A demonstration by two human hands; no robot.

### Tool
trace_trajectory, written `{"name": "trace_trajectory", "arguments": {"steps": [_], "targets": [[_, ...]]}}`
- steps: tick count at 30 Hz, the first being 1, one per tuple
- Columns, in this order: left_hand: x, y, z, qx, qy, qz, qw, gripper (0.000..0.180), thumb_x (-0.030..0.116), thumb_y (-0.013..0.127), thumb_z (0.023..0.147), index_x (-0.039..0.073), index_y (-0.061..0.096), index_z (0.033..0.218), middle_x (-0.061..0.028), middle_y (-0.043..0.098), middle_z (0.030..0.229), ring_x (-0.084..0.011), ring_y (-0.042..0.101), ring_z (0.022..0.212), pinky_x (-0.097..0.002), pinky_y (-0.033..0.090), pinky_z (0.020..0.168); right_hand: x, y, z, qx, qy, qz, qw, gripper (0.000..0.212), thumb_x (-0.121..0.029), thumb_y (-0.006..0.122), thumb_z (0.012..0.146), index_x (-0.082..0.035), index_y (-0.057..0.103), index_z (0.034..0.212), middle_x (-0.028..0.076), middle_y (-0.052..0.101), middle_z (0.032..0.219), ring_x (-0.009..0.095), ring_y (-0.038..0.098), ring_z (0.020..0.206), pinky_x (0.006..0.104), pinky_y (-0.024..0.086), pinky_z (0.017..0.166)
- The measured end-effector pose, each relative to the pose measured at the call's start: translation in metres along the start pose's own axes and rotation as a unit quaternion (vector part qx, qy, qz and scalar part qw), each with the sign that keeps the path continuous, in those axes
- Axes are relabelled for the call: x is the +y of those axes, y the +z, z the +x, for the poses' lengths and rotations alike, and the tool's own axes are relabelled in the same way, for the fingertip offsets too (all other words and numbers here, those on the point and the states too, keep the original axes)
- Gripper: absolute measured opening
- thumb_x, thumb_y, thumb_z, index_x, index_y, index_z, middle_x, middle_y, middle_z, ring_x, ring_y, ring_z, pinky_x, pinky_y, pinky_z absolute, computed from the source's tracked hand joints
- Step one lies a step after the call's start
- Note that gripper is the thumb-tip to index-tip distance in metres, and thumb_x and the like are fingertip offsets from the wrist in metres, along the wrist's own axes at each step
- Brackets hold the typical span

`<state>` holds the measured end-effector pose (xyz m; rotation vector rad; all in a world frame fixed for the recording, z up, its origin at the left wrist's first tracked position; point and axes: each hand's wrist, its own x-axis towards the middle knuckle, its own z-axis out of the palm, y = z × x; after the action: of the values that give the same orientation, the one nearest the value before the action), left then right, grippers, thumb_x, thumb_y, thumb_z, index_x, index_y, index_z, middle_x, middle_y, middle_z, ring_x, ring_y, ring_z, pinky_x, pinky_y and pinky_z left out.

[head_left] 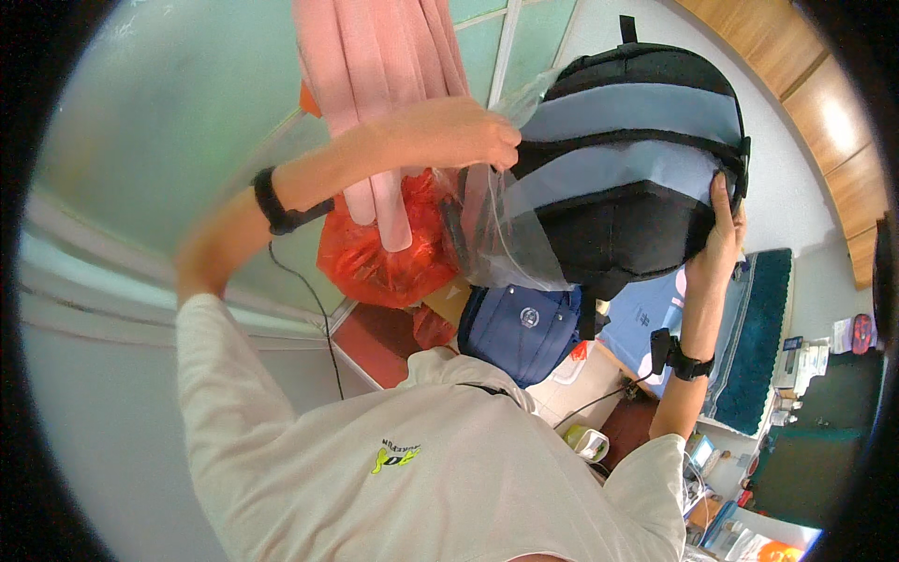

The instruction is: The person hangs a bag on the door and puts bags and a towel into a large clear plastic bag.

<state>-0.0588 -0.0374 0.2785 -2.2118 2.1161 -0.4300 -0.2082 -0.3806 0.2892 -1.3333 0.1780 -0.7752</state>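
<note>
A black and grey-blue backpack (pixel 646 220) is held up at the upper right. My right hand (pixel 724 225) grips its right side, the thumb on the front and the other fingers mostly hidden behind it. A clear plastic bag (pixel 510 244) covers the pack's left end and hangs down in loose folds. At the bag's upper edge, my left hand (pixel 494 140) is closed in a pinch on the plastic. Behind my left forearm hang pink cloth strips (pixel 384 56), and a red plastic bag (pixel 384 267) bulges beneath them.
Below the backpack sits a navy blue bag (pixel 520 328) with a round emblem. A blue bed cover (pixel 646 318) lies beyond my right wrist. Frosted glass panels (pixel 178 122) stand at the left, wooden cabinets (pixel 833 112) at the upper right. Cables run from both wristbands.
</note>
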Motion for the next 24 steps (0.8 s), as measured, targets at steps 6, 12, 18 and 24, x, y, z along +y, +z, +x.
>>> {"name": "trace_trajectory", "arguments": {"steps": [6,12,18,24], "targets": [[-0.006,-0.032,0.003,0.03,-0.041,0.034,0.998,0.009,0.006,0.058,0.082,0.006,0.058,0.091,-0.0054,0.056,0.096,-0.0248,0.063,0.095,-0.0358,0.055,0.079,-0.035,-0.006,-0.009,-0.018,0.016,-0.145,0.989,0.033,-0.019,0.075,0.092,0.003,0.067,0.115,0.008,0.071,0.103,0.013,0.067,0.088,0.0271,0.054,0.072],[-0.008,-0.01,0.013,0.065,0.021,0.056,0.996,0.008,0.011,0.06,0.083,0.005,0.056,0.087,-0.0057,0.055,0.092,-0.0256,0.063,0.088,-0.0355,0.055,0.076,-0.023,-0.016,-0.02,-0.063,0.104,-0.192,0.974,0.056,-0.02,0.076,0.09,0.009,0.052,0.132,0.016,0.065,0.118,0.02,0.066,0.102,0.0319,0.057,0.084],[0.001,-0.019,0.017,0.034,0.034,0.025,0.999,0.017,0.022,0.065,0.086,0.006,0.058,0.087,-0.0051,0.057,0.089,-0.0243,0.063,0.087,-0.0347,0.056,0.074,-0.051,-0.002,-0.057,-0.074,0.051,-0.206,0.974,0.052,-0.016,0.076,0.089,0.003,0.057,0.133,0.007,0.067,0.112,0.013,0.063,0.095,0.0254,0.051,0.083],[-0.016,0.007,0.0,-0.012,0.046,0.049,0.998,0.02,0.027,0.067,0.089,0.008,0.06,0.09,-0.0037,0.06,0.097,-0.0244,0.064,0.09,-0.0386,0.056,0.074,-0.061,0.013,-0.09,-0.176,-0.004,-0.267,0.947,0.04,-0.006,0.069,0.09,0.001,0.061,0.129,0.0,0.066,0.104,0.008,0.054,0.092,0.0216,0.043,0.085]]}}
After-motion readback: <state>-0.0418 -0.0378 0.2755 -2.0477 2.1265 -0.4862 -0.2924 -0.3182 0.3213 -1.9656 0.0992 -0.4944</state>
